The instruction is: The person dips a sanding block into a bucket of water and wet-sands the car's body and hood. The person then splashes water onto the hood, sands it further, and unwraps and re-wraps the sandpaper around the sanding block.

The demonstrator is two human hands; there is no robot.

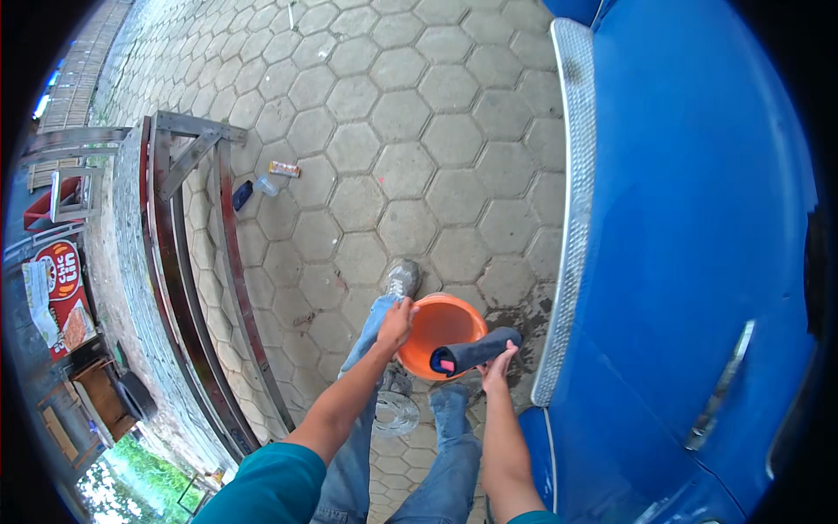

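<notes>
My left hand (397, 323) is closed on the left rim of an orange bucket (434, 316), which is held between my legs above the paving. Some liquid seems to lie inside the bucket. In my right hand (497, 367) is a dark rolled cloth (478, 351), its left end over the bucket's right side. A bit of pink and blue shows at that end of the roll. My right fingers are partly hidden behind the cloth.
On my right stands a blue vehicle (681, 218) with a metal tread-plate edge (567, 218). A wooden bench (161, 262) runs along the left. Near it lie a small box (285, 169), a clear plastic cup (267, 185) and a dark object (243, 195). A round greyish disc (397, 414) sits by my feet.
</notes>
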